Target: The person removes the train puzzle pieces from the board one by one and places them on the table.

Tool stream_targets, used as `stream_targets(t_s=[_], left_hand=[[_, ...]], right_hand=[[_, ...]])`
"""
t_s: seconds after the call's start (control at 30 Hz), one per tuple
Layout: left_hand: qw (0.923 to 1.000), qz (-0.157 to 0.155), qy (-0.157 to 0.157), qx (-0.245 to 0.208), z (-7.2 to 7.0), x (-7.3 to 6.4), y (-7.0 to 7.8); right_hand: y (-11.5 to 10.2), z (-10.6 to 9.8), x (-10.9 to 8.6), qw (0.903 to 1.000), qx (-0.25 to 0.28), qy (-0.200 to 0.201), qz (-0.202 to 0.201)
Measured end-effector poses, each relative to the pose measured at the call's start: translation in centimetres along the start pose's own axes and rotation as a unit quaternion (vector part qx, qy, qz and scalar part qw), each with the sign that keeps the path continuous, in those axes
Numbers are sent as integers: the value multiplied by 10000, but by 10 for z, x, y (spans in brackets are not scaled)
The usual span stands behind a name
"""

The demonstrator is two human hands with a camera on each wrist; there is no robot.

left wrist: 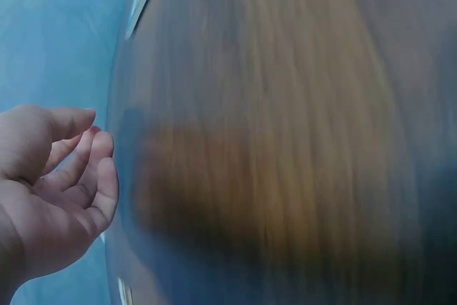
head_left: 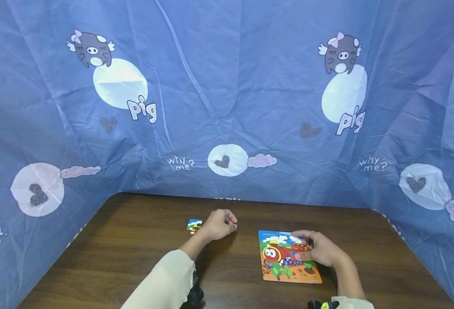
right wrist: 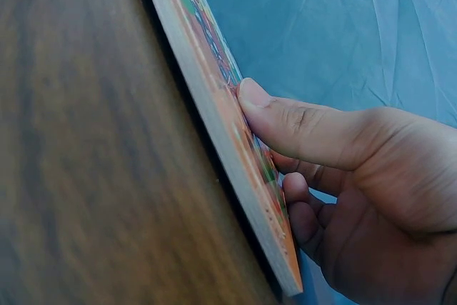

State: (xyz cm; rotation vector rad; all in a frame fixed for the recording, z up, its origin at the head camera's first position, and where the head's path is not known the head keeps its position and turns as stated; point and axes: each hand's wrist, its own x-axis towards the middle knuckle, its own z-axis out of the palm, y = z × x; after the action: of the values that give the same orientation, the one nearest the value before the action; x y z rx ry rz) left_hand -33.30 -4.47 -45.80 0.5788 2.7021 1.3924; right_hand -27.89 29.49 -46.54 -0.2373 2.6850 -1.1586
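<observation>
Our left hand (head_left: pixel 218 224) holds nothing, fingers loosely bent; our right hand (head_left: pixel 320 249) touches the picture board (head_left: pixel 285 258) with parted fingers. Pressing sideways, we could slide it.

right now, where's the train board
In the head view, the train board lies right of centre on the wooden table, with the right hand touching its right side.

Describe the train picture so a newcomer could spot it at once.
On the brown wooden table, look to the right, where the person's right hand touches a flat, square board. It shows a red train with big white eyes above orange ground. It is far larger than the small picture piece beside the left hand.
</observation>
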Motion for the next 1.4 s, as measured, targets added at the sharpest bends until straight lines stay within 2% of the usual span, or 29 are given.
stream_targets(t_s=[0.27,0.5,0.67,0.93,1.2,1.4], left_hand=[[9987,294,-282,293,33,7,23],[9983,144,-545,130,53,7,38],[9974,120,-663,245,64,8,44],[9950,232,-798,560,79,11,52],[9895,-191,-842,1163,86,11,62],[9879,-331,-775,1303,89,10,63]], right_hand=[[0,-1,-1,10000,41,-8,-43],[0,0,0,10000,-12,23,88],[0,1,0,10000,9,-11,86],[-1,-2,-1,9998,71,-93,-156],[0,-2,0,9999,48,-82,-128],[0,-2,0,9998,42,-77,-193]])
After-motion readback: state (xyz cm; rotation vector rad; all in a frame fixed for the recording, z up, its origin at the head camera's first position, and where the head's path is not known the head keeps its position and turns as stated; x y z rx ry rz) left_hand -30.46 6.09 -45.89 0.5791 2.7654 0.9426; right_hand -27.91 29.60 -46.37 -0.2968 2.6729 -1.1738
